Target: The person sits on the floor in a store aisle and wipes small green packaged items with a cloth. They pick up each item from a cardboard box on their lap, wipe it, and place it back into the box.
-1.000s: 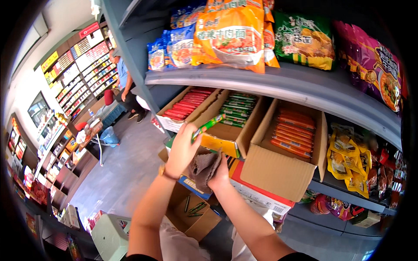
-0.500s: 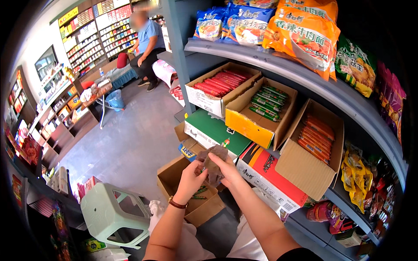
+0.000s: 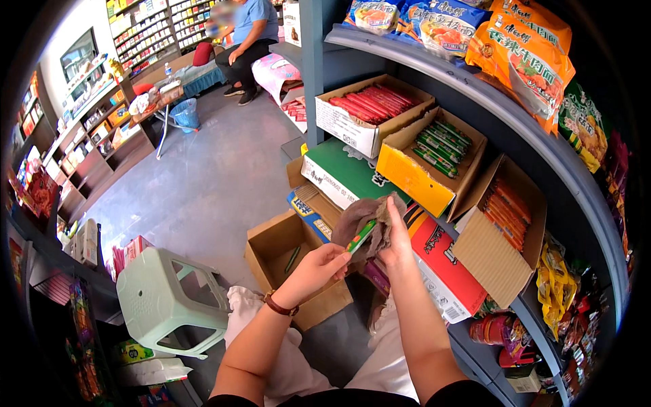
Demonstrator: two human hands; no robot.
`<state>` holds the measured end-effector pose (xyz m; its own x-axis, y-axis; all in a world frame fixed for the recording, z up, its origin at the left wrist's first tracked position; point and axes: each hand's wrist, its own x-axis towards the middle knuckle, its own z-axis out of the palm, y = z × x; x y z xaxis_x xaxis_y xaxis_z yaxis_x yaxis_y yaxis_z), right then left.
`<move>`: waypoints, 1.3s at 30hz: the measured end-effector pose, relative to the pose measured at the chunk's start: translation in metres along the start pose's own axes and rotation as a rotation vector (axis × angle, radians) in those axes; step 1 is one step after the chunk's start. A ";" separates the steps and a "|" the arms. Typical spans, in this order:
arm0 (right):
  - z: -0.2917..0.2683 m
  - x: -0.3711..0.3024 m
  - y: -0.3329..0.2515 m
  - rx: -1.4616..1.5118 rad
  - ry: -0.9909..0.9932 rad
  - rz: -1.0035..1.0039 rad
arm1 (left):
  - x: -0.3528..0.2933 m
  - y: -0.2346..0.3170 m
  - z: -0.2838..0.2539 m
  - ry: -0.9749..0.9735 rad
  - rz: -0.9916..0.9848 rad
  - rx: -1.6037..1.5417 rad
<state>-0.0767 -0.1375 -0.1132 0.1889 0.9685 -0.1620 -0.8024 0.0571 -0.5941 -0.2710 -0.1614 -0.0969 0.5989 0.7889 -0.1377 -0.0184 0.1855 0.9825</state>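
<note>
Sausage stick (image 3: 362, 236), just right of the frame's centre, looks light, slick and squashable; either end suits a gentle pinch. Left hand (image 3: 316, 271) pinches its lower end; right hand (image 3: 396, 243) grips the brown cloth (image 3: 351, 218) behind it.

A smooth grey floor (image 3: 183, 176) spreads across the left and centre, its surface carrying a soft, pale sheen. Along the far left stands a low dark-wood shelving unit (image 3: 129, 152) with open compartments, and above it a dark-framed panel (image 3: 80, 51), whether window or mirror unclear, is set against a white wall (image 3: 55, 61). Further back, a tall display rack (image 3: 146, 32) rises in narrow tiers. Before it sits a low seat with a blue cover (image 3: 205, 80) and a red cushion (image 3: 203, 54). A pale green plastic stool (image 3: 152, 288) stands nearer, at left. Blue-grey shelving (image 3: 312, 81) fills the right, its recesses shadowed; light is brightest upper left.
</note>
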 end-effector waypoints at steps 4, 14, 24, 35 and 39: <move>-0.001 0.003 -0.001 0.027 0.000 -0.048 | -0.001 -0.006 0.000 0.045 0.091 0.187; 0.014 -0.022 0.037 -0.257 -0.099 0.184 | 0.008 -0.009 0.005 0.043 0.011 -0.153; 0.019 -0.027 0.032 -0.630 -0.162 0.026 | 0.016 -0.006 -0.034 0.483 0.338 0.273; 0.026 -0.034 0.040 -1.073 -0.521 -0.107 | 0.013 0.016 -0.023 0.505 0.428 -0.167; 0.012 -0.026 0.034 -1.100 -0.369 -0.046 | 0.023 -0.003 -0.059 0.672 0.356 -0.190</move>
<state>-0.1161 -0.1573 -0.1198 -0.1170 0.9931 0.0096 0.1606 0.0285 -0.9866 -0.3043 -0.1091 -0.1106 -0.0811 0.9939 0.0750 -0.2916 -0.0956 0.9518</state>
